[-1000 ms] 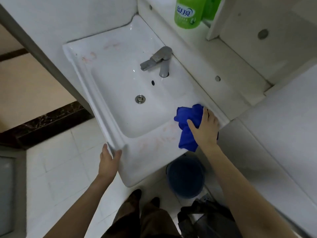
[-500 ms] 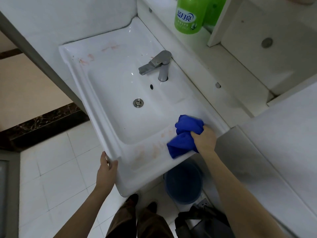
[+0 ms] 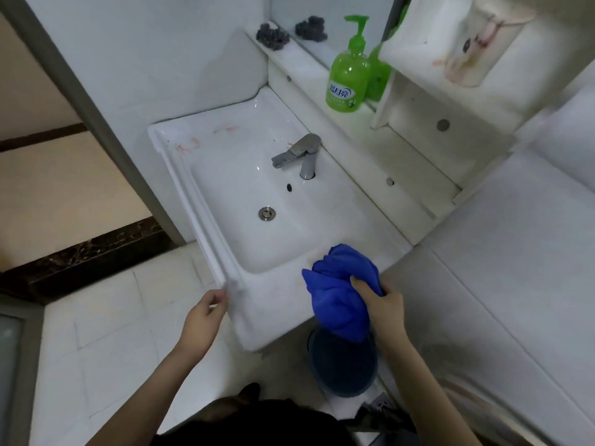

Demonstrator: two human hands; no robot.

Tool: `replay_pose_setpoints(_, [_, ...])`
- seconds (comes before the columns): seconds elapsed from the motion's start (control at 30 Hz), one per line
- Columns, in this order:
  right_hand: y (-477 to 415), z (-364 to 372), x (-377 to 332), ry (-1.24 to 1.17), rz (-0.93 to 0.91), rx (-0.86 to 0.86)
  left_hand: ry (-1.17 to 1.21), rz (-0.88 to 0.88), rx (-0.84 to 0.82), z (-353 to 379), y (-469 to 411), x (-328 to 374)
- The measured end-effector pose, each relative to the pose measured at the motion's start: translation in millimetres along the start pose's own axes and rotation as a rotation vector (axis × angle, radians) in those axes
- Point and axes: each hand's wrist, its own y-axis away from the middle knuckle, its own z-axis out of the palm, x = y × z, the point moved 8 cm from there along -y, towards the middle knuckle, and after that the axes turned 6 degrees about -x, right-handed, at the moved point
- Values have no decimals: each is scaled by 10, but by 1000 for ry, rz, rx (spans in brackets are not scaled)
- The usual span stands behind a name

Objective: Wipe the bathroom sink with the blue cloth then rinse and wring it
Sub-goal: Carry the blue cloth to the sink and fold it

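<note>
A white rectangular sink (image 3: 225, 194) fills the middle of the view, with a chrome tap (image 3: 299, 154) at its back and a round drain (image 3: 267, 213) in the basin. Reddish smears mark the far-left rim. My right hand (image 3: 383, 305) grips the bunched blue cloth (image 3: 341, 294) on the sink's front-right rim, and the cloth's lower end hangs over the front edge. My left hand (image 3: 204, 320) rests against the sink's front-left corner, fingers curled at the edge, holding nothing else.
A green soap pump bottle (image 3: 347, 78) stands on the ledge behind the tap. A blue bucket (image 3: 343, 365) sits on the tiled floor under the sink's right side. White shelving and a white counter lie to the right.
My right hand has dragged the cloth from the right rim toward the front edge, where it now hangs over. My left hand stays at the front-left corner. The view has tilted up.
</note>
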Motion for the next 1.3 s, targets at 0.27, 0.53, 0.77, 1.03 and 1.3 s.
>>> replay_pose_setpoints(0.27, [731,677,636,141,109,-209,-60,-14,79,-440,817,-571])
replay_pose_setpoints(0.53, [1136,1710,1019,343,125,-487,115,-298,265,-1132,1787,-1812])
replay_pose_setpoints(0.77, [1664,3179,925,417,52,-727,269,-323,527,-2152,2473,-2396])
replay_pose_setpoints(1.03, [2320,4517,1367,476,130,-761,284,-413,506,-3373,2783,-3259])
replay_pose_setpoints(1.3, [2472,5694,914,462,86,-781,373,-347,559,-4553,2463,-3267])
